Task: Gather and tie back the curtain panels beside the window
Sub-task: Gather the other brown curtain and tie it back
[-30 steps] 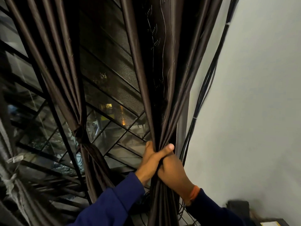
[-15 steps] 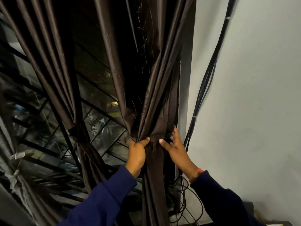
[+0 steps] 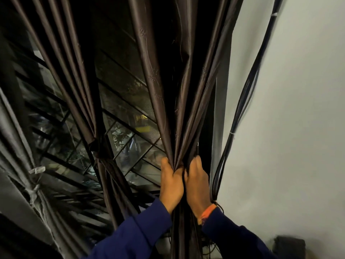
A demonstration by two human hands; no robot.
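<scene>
**Right curtain panel: gathered in both hands, not yet tied**

While the window grille (image 3: 119, 128) fills the left and centre of the view and the pale wall (image 3: 289, 128) takes up the right, the working item hangs between them: the dark brown curtain panel (image 3: 168, 75), beside the window's right edge and close to the wall. Its pleats converge downward into one narrow neck at the hands.

Left of it, a second brown panel (image 3: 78, 86) is already cinched by a knot (image 3: 100, 150). Farther left, a grey curtain (image 3: 16, 165) carries a pale tie (image 3: 36, 170). A bundle of black cables (image 3: 242, 101) runs down the wall just right of the working panel, near the right wrist.

Left hand (image 3: 170, 182): fingers curled around the gathered pleats, thumb up along the fabric. Right hand (image 3: 197, 184): fingers wrapped around the same neck from the other side, knuckles toward the camera. The hands touch each other; an orange wristband (image 3: 208, 214) sits at the right wrist. Fingertips are hidden behind the cloth.

Judgement on the step: gather complete, tie pending. No tie-back for this panel is visible.
- Keep one hand clamped on the neck so pleats do not fan out.
- Free the other hand for knotting.
- Match the height of the neighbouring knot.
- Keep the cables out of the bundle; they hang close enough to get caught.
</scene>
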